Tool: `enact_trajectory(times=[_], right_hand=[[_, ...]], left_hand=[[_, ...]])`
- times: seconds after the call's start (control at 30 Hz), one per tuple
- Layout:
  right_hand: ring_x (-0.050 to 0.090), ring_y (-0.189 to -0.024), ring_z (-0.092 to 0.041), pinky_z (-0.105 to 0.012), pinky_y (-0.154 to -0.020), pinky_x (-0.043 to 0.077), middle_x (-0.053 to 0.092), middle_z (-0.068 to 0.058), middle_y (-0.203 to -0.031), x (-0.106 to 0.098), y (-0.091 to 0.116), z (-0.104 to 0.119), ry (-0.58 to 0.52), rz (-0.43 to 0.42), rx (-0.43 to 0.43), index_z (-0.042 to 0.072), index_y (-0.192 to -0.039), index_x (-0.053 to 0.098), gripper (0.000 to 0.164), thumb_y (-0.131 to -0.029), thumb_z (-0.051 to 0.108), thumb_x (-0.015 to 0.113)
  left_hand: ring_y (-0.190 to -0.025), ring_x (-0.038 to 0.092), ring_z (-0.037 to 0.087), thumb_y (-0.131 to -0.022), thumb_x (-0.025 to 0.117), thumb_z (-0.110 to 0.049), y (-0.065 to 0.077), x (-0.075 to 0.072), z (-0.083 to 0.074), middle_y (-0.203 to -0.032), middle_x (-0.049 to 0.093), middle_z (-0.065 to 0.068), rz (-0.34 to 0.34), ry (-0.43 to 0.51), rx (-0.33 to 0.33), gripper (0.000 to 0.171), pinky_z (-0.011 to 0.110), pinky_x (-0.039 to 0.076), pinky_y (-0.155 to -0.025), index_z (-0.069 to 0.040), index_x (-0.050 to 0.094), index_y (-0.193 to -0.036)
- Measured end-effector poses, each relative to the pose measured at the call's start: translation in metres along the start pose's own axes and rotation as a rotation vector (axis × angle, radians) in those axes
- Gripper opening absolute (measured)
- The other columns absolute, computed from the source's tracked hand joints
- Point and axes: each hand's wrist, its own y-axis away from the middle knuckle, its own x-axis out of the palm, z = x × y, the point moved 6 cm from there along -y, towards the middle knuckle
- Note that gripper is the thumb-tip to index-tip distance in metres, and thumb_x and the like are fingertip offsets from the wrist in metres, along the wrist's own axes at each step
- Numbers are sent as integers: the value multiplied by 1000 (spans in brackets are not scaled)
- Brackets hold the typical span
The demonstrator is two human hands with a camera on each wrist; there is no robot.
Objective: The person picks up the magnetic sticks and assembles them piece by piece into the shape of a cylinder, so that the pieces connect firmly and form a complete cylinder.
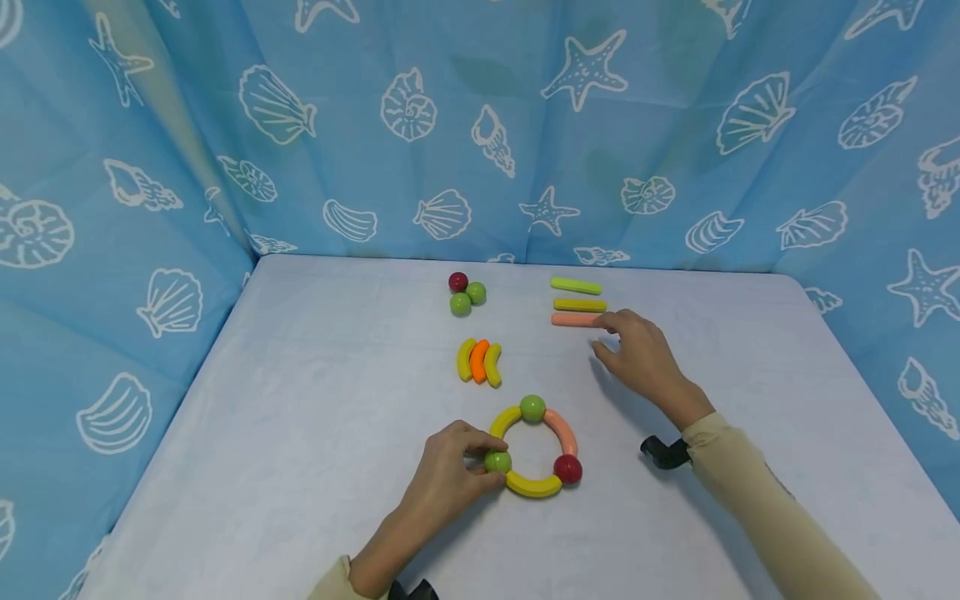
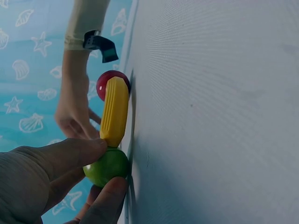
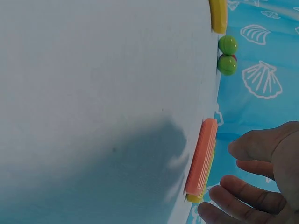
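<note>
My left hand (image 1: 448, 473) pinches a green ball (image 2: 107, 169) at the left of a ring of joined pieces. The ring also has a yellow curved stick (image 1: 534, 486) at the bottom, another yellow one (image 1: 507, 420) at upper left, a pink curved stick (image 1: 561, 431), a dark red ball (image 1: 567, 468) and a second green ball (image 1: 532, 407). My right hand (image 1: 637, 352) hovers by the right end of a straight pink stick (image 1: 573, 319), thumb and fingers spread apart with nothing between them. In the right wrist view the pink stick (image 3: 202, 157) lies beside the fingertips.
Beyond the pink stick lie a straight yellow stick (image 1: 580, 305) and a lime green stick (image 1: 576, 286). Short curved pieces, two yellow and one orange (image 1: 479, 361), sit mid-table. Behind them are a red ball (image 1: 458, 282) and two green balls (image 1: 461, 304). A blue seashell curtain (image 1: 465, 167) borders the table.
</note>
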Motion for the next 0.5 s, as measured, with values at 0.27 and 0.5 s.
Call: enact_trajectory(times=[0.27,0.5], right_hand=[[61,-102,-35,-52,-91,52,64,-21,-113,3,-16,3,129,8,-57,-2,-120,67,35,-89,10,74],[61,-98,-36,-51,-90,53,65,-22,-111,6,-29,9,192,33,-115,0,-120,67,34,-87,5,75]], left_hand=[[-90,59,11,-76,87,-6,0,0,0,-94,61,-7,3,-1,-2,30,24,55,-76,-14,79,-103],[-90,60,13,-75,86,-5,0,0,0,-94,61,-5,4,17,0,30,22,55,-75,-13,78,-103]])
